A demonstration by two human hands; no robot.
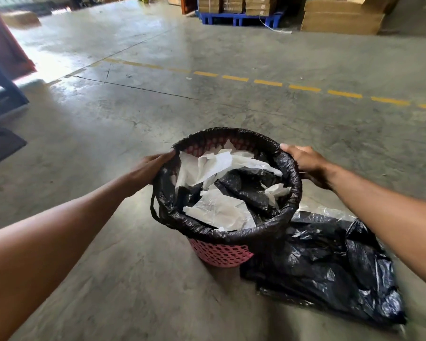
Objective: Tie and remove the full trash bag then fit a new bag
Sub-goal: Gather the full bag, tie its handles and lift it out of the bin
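A pink mesh basket [221, 254] stands on the concrete floor, lined with a black trash bag [231, 232] folded over its rim. White crumpled paper [219, 212] and black plastic fill the bag. My left hand [150, 168] grips the bag's edge at the rim's left side. My right hand [305, 161] grips the edge at the right side. A loose black bag [330, 269] lies crumpled on the floor just right of the basket.
Dashed yellow line [268, 82] crosses the floor beyond the basket. Cardboard boxes on a blue pallet [236, 18] stand at the back. A dark frame and a mat [0, 143] sit at the left edge.
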